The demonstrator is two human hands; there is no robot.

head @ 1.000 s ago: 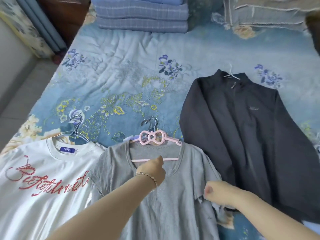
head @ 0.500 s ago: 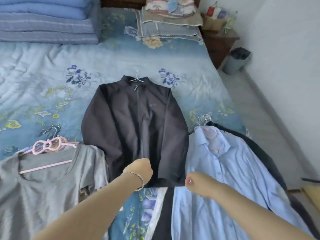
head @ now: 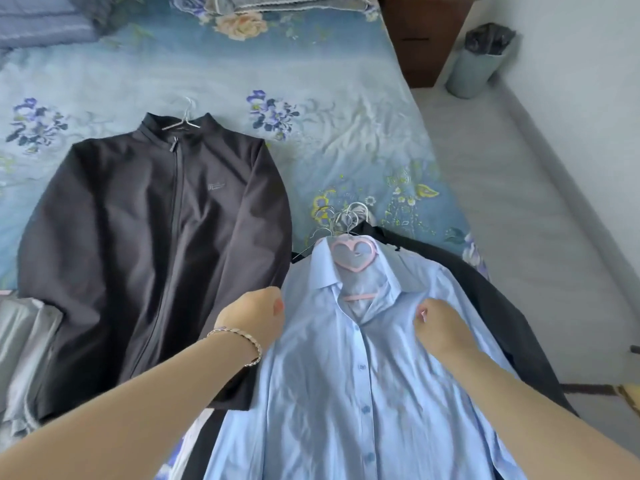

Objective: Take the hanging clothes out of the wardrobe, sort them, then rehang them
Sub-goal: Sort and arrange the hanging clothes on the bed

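This is a bedroom in a home. Most of the view is a wide bed point(head: 433, 174) covered with a blue quilt point(head: 346, 133) that has a flower pattern. At its far end lie folded blankets point(head: 41, 26). Beside the bed stands a brown wooden nightstand point(head: 419, 39), and next to it a small bin point(head: 478, 64) lined with a dark bag, on a grey floor point(head: 502, 202) by a plain white wall point(head: 588, 81). Private clothes lie on the quilt: a dark jacket point(head: 138, 254) and a light blue shirt point(head: 363, 375) on a pink hanger point(head: 353, 256)
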